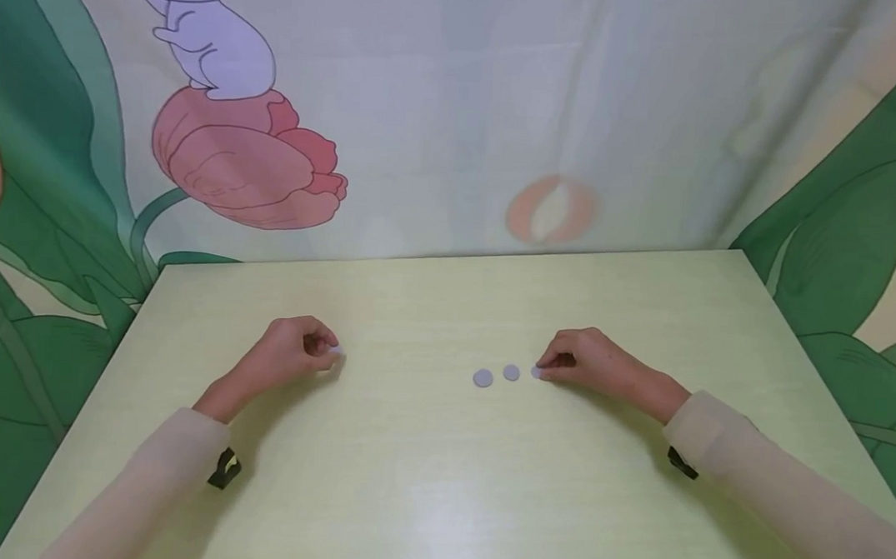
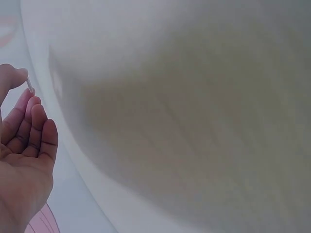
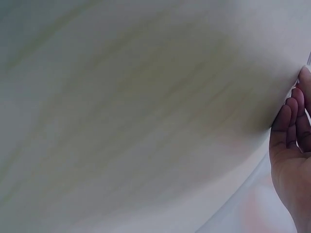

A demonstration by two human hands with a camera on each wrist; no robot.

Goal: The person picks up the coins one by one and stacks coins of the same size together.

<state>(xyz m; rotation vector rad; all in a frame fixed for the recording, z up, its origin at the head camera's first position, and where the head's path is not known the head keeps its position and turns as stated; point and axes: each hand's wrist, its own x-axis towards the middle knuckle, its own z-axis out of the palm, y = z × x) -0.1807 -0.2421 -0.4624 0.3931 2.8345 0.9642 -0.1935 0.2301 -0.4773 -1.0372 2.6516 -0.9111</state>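
Observation:
My left hand (image 1: 295, 352) pinches a small pale disc (image 1: 336, 350) between thumb and fingertips, a little above the table on the left. In the left wrist view that disc (image 2: 30, 85) shows edge-on, and the other fingers curve loosely. On the right, my right hand (image 1: 590, 361) has its thumb and fingertips together on another disc (image 1: 536, 372) at the tabletop, partly covered by the fingers. Beside it lie two more flat, round, pale grey discs, a middle one (image 1: 511, 372) and a left one (image 1: 483, 378), in a rough row.
The discs lie on a pale yellow-green table (image 1: 411, 445). Behind its far edge hangs a printed curtain (image 1: 439, 129) with a white animal, a pink flower and green leaves. Dark straps (image 1: 225, 468) show under the sleeves.

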